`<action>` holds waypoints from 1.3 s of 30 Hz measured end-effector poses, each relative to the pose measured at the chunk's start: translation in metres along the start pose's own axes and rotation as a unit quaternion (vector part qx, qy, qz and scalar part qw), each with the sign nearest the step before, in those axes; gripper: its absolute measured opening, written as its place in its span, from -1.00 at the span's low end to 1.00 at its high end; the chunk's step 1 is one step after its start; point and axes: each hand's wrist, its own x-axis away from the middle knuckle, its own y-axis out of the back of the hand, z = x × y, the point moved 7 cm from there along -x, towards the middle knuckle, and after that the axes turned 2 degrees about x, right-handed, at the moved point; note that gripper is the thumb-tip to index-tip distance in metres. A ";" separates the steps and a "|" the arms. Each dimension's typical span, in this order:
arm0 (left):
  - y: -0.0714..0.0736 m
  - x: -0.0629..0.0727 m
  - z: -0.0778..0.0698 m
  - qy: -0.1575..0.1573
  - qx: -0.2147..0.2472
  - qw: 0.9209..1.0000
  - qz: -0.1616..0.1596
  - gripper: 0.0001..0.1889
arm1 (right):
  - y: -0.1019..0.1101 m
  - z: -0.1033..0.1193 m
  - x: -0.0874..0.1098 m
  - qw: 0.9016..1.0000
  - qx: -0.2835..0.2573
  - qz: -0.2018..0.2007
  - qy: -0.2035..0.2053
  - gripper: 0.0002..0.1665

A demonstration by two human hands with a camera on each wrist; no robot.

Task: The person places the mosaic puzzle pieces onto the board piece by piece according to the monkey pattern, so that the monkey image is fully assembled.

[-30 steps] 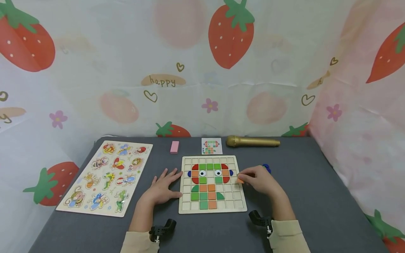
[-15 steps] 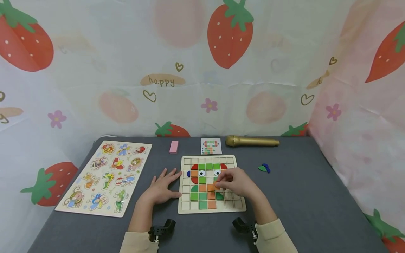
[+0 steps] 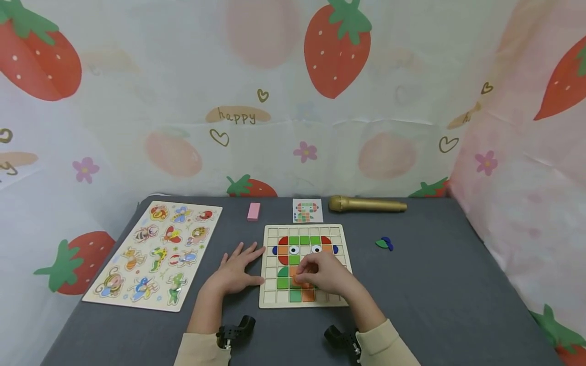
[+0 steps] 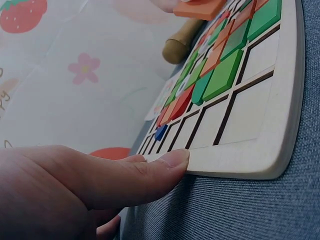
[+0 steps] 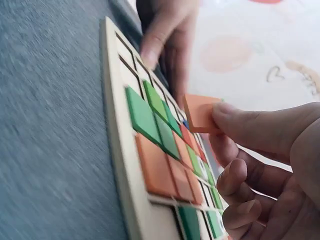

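A square orange tile [image 5: 197, 115] is pinched between the thumb and index finger of my right hand [image 3: 324, 273]. That hand is over the middle of the wooden grid board [image 3: 270, 297] and hides part of its pattern. In the left wrist view the tile [image 4: 200, 8] shows raised above the board. Coloured tiles fill many squares, with red corners, white eye pieces [image 3: 294, 250], and green and orange squares below. My left hand [image 3: 232, 273] lies spread at the board's left side, its thumb [image 4: 172, 159] against the rim.
Green and blue loose pieces [image 3: 384, 244] lie right of the board. Behind it are a small pattern card [image 3: 308, 210], a pink block [image 3: 254, 211] and a gold microphone-shaped object [image 3: 368, 204]. An insect picture board [image 3: 151, 302] lies at the left.
My right hand has carried the orange tile leftward from beyond the board's right edge to over its middle, uncovering the loose green and blue pieces. My left hand stays put.
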 end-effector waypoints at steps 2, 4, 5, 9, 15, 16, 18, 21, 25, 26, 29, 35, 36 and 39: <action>0.001 0.000 0.000 -0.001 0.001 1.000 0.000 -0.14 | -0.006 0.003 -0.001 1.000 0.003 0.006 0.000 -0.89; 0.001 0.000 -0.001 -0.001 0.001 1.000 0.001 -0.15 | -0.014 0.006 -0.003 1.000 0.012 0.016 0.005 -0.88; 0.001 0.000 -0.001 -0.002 0.000 1.000 0.000 -0.15 | -0.018 0.008 -0.004 1.000 0.019 0.020 0.010 -0.88; 0.002 0.000 -0.001 -0.003 0.000 1.000 -0.002 -0.15 | -0.030 0.014 -0.007 0.998 0.055 0.021 0.020 -0.89; 0.003 -0.001 -0.002 -0.004 -0.002 1.000 -0.005 -0.14 | -0.035 0.014 -0.009 0.996 0.090 0.010 0.020 -0.88; 0.003 -0.001 -0.002 -0.004 -0.003 1.000 -0.005 -0.14 | -0.035 0.014 -0.009 0.995 0.095 0.011 0.020 -0.88; 0.003 -0.001 -0.002 -0.003 -0.004 1.000 -0.004 -0.14 | -0.036 0.015 -0.009 0.994 0.103 0.015 0.019 -0.90; 0.002 -0.001 -0.002 -0.002 -0.005 1.000 -0.004 -0.14 | -0.038 0.017 -0.010 0.992 0.121 0.016 0.020 -0.90; 0.002 -0.001 -0.001 -0.002 -0.007 1.000 -0.005 -0.14 | -0.039 0.019 -0.009 0.991 0.133 0.011 0.022 -0.87; 0.002 -0.001 -0.001 -0.002 -0.007 1.000 -0.005 -0.15 | -0.039 0.019 -0.009 0.991 0.133 0.011 0.023 -0.87; 0.002 -0.001 0.000 -0.002 -0.007 1.000 -0.004 -0.15 | -0.039 0.019 -0.009 0.991 0.130 0.015 0.024 -0.88; 0.000 -0.002 0.002 0.002 -0.010 1.000 -0.004 -0.14 | -0.018 0.012 -0.006 0.995 0.096 -0.007 0.013 -0.95; 0.000 -0.002 0.002 0.002 -0.011 1.000 -0.004 -0.14 | -0.011 0.010 -0.005 0.996 0.091 -0.019 0.011 -0.95; 0.000 -0.002 0.002 0.003 -0.011 1.000 -0.004 -0.13 | 0.011 0.002 0.000 0.995 0.087 -0.056 -0.005 -0.96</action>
